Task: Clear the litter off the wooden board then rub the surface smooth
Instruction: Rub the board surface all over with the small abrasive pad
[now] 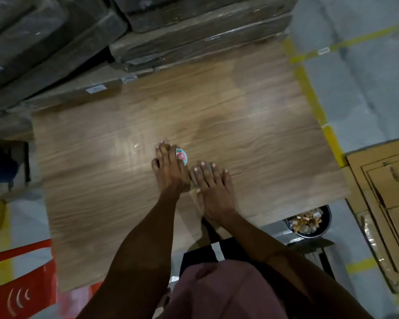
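Wooden board bears both hands: left grips a round litter piece, right flat.

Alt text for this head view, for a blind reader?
Left hand grips a small round colourful item on a wooden board; right hand rests flat beside it. A bin of litter sits under the board's edge.

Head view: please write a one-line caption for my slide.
Left hand holds a small round item on the wooden board; right hand lies flat beside it.
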Action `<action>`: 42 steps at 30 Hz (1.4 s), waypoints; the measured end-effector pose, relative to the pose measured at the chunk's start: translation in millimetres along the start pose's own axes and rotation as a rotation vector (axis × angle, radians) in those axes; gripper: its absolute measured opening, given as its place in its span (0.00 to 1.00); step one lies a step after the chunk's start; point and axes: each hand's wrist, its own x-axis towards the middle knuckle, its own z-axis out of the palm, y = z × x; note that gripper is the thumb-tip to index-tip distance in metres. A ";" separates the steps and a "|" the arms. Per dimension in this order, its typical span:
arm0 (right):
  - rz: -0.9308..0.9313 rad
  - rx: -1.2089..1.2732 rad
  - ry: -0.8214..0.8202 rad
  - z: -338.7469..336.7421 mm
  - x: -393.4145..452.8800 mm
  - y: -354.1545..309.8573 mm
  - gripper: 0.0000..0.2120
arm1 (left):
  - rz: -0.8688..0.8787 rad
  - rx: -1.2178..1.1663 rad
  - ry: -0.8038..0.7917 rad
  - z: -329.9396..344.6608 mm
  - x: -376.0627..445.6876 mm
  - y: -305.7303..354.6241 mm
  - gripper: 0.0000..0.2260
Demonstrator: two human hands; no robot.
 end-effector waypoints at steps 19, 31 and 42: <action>0.157 0.040 0.040 -26.5 94.4 21.2 0.33 | -0.180 0.053 0.062 5.7 39.7 4.6 0.26; -0.057 -0.046 0.021 -39.4 141.0 31.1 0.31 | -0.216 -0.020 0.050 1.7 39.6 9.8 0.25; 0.036 0.034 0.014 -40.6 170.4 7.8 0.32 | -0.254 -0.027 0.017 -5.0 40.1 14.6 0.26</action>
